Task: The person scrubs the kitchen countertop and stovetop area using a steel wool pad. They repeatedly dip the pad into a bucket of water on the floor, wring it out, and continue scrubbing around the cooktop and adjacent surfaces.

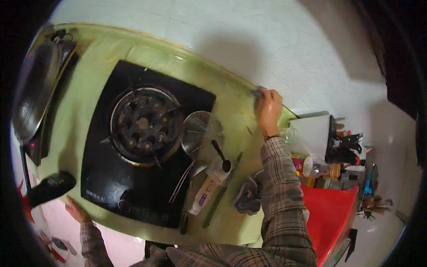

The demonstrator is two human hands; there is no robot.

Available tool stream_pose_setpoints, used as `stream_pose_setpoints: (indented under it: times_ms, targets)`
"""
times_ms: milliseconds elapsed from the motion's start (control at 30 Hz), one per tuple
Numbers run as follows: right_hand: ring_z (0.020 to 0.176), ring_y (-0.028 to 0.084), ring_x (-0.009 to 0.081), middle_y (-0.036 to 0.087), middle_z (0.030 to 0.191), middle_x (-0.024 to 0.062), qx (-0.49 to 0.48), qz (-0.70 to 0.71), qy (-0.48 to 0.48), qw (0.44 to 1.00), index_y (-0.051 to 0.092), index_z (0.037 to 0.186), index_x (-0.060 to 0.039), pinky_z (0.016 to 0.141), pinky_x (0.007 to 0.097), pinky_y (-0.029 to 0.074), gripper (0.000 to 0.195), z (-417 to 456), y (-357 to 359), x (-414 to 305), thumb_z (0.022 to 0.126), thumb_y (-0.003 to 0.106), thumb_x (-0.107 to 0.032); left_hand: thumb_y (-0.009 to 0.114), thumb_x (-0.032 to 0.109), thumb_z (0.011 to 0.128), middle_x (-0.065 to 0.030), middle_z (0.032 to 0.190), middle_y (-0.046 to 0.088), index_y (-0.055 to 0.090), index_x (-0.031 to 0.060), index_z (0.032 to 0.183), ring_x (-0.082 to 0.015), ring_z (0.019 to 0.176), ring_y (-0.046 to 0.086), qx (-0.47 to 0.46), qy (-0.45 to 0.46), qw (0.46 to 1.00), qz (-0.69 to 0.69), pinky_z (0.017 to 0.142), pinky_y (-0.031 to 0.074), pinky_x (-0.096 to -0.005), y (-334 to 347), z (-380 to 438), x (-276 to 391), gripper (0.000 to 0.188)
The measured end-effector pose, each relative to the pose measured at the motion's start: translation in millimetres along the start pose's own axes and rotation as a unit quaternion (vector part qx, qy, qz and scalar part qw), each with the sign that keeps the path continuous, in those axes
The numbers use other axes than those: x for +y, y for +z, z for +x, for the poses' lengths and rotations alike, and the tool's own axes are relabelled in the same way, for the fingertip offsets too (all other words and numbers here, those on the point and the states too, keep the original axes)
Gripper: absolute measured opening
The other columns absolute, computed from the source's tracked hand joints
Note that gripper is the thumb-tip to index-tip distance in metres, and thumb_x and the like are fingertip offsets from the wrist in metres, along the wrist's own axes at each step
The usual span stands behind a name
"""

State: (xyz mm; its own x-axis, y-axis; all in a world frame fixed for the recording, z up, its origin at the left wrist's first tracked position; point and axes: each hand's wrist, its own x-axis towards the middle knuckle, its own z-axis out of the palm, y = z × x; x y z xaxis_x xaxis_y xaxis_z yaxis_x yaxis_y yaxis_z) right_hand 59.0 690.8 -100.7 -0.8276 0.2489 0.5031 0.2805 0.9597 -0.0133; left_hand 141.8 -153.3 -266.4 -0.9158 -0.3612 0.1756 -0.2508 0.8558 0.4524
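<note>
Reaching to the back edge of the green countertop (233,110), my right hand (270,110) grips a small dark wad (259,92), blurred and mostly covered by my fingers. My left hand (77,211) rests at the front edge, holding nothing visible, near a dark bottle (55,183). A black glass-topped gas stove (110,177) with one round burner (143,123) lies between my hands. Beside the stove, a wire strainer (195,131) overlaps a clear round vessel, and a black spoon (220,153) lies there. A crumpled grey cloth (248,197) sits by my right forearm.
A white tube (201,197) lies right of the stove, alongside a long dark utensil (216,207). At the left stands a metal wok (36,90). A white box (308,135), a clear jar (320,169) and a red surface (328,217) occupy the right. A tiled wall (293,43) borders the counter.
</note>
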Motion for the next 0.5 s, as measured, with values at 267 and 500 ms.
stream_pose_setpoints:
  times_ms: [267,500]
  targets:
    - [0.093,0.055,0.0359,0.058,0.098,0.0166,-0.036,0.189,-0.040,0.980,0.062,0.105,-0.0060,0.083,0.0440,0.045,0.026,30,7,-69,0.079,0.063,-0.008,0.050,0.035,0.096,-0.0218,0.122,0.046,0.046,-0.0062,0.128,-0.0285,0.109,0.048,0.020,-0.100,0.986,-0.132,0.097,0.038,-0.0356,29,-1,24,0.053]
    - [0.095,0.059,0.0314,0.063,0.102,0.0158,-0.173,0.213,-0.121,0.954,0.065,0.103,-0.0065,0.084,0.0398,0.047,0.028,9,11,-17,0.075,0.061,-0.009,0.045,0.032,0.095,-0.0227,0.137,0.043,0.037,-0.0014,0.139,-0.0364,0.126,0.040,-0.035,-0.099,0.994,-0.006,0.108,0.028,-0.0421,16,-2,107,0.055]
